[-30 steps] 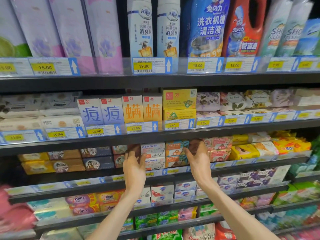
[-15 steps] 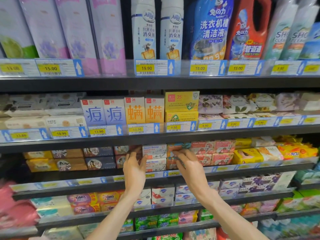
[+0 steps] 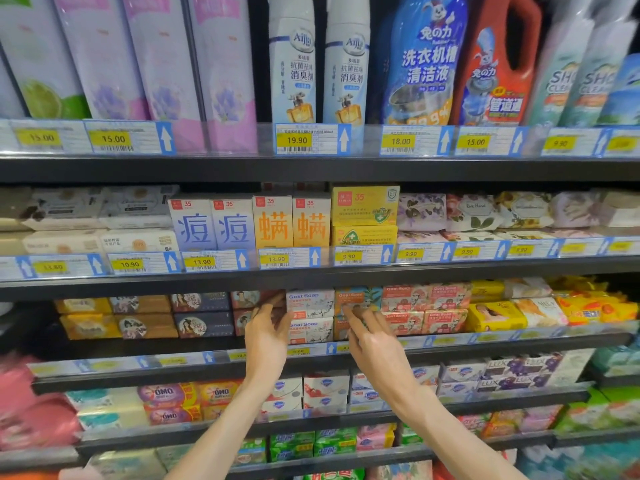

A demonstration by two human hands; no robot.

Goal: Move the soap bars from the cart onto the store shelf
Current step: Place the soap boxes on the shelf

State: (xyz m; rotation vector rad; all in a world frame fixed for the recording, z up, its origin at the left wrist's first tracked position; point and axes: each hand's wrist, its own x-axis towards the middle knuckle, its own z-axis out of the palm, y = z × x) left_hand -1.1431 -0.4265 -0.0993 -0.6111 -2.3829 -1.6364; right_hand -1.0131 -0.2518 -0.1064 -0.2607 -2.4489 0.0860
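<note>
Stacked soap boxes fill the third shelf. My left hand reaches in with fairly straight fingers and touches the dark red soap boxes, just left of the white Goat Soap stack. My right hand rests its fingertips on the front of the orange-and-teal Goat Soap boxes, partly hiding the lower one. Neither hand carries a bar. Pink Goat Soap boxes stand to the right. The cart is out of view.
Above is a shelf of boxed soaps with price tags, and higher up bottles and detergent. Below are shelves with white soap boxes and OMO bars. Yellow packs sit right of the pink boxes.
My right hand slid left from the pink boxes to the orange-and-teal Goat Soap boxes. My left hand stayed at the dark red boxes. The view shifted slightly closer.
</note>
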